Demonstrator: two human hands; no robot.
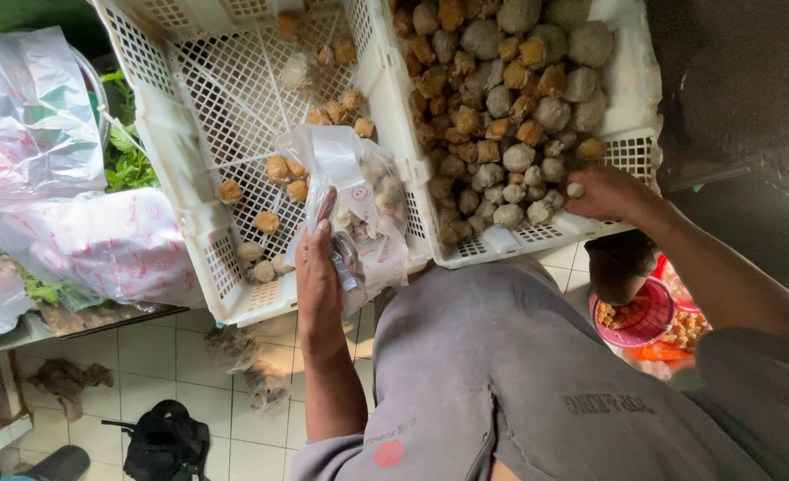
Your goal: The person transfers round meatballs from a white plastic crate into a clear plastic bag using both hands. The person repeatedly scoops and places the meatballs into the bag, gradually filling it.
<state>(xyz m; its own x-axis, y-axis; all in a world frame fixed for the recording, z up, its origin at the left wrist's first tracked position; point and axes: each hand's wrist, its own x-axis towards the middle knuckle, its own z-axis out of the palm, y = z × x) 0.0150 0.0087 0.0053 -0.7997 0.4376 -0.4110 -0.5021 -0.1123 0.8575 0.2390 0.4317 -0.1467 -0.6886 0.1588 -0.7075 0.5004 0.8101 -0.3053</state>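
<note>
While my left hand (318, 267) had its grip closed on the clear plastic bag (359, 200), my right hand (610, 194) pinched one grey meatball (575, 190) from the right crate (630, 156); best kept the bag mouth open.

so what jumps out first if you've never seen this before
The right crate, heaped with grey balls and brown cubes, fills the top right, and the right hand picks at its near edge. In the middle the left hand holds a clear bag of the same food over the left crate, which holds only scattered pieces. Crumpled plastic bags lie at far left.
</note>
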